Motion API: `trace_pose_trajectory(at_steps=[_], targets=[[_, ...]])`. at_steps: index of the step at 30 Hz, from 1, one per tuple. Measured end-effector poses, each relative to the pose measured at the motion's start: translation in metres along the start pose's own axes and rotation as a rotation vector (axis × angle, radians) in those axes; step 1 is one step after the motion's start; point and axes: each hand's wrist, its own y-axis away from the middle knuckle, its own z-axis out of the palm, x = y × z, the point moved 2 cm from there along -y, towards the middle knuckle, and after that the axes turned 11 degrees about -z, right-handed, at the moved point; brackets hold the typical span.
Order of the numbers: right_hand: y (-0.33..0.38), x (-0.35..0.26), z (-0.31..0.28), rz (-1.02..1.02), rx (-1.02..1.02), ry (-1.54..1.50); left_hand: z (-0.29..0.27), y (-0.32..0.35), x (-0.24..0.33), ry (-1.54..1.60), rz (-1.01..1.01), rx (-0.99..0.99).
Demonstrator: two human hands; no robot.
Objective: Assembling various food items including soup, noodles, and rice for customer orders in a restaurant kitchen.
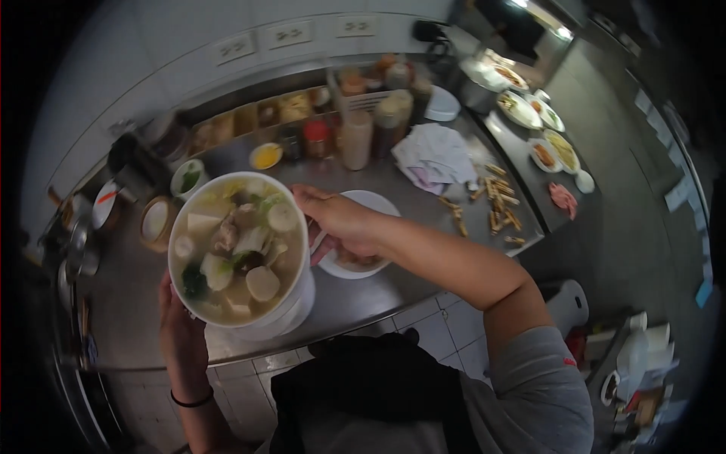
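Observation:
Both my hands hold up a large white bowl point(304, 246) of soup, tilted so that its contents face me. In the pale broth point(227, 280) lie leafy cabbage, tofu pieces, round white slices, a dark mushroom and a bit of meat. My left hand point(175, 314) supports the lower left side, its fingers partly hidden by the bowl. My right hand point(333, 216) grips the right side near the rim. Just behind the right hand, a white dish point(382, 204) stands on the steel counter, its contents mostly covered by the hand. More white ware point(293, 316) shows under the soup bowl.
At the back of the counter point(416, 246) stand a row of ingredient trays point(246, 119), a red-lidded jar point(318, 138) and bottles point(355, 140). White cloths point(435, 157) and several clothespin-like sticks point(501, 200) lie to the right. Filled dishes point(520, 110) stand farther right.

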Motion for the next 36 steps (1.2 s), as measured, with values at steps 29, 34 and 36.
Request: trace_pose_trajectory(at_steps=[29, 34, 36], targets=[[0.479, 0.044, -0.488, 0.020, 1.003, -0.017, 0.647, -0.024, -0.282, -0.024, -0.509, -0.789], [0.485, 0.050, -0.541, 0.020, 0.929, -0.010, 0.679, -0.046, -0.314, -0.012, -0.554, -0.794], [0.483, 0.056, -0.560, 0.019, 0.901, -0.018, 0.689, -0.052, -0.323, -0.017, -0.541, -0.723]])
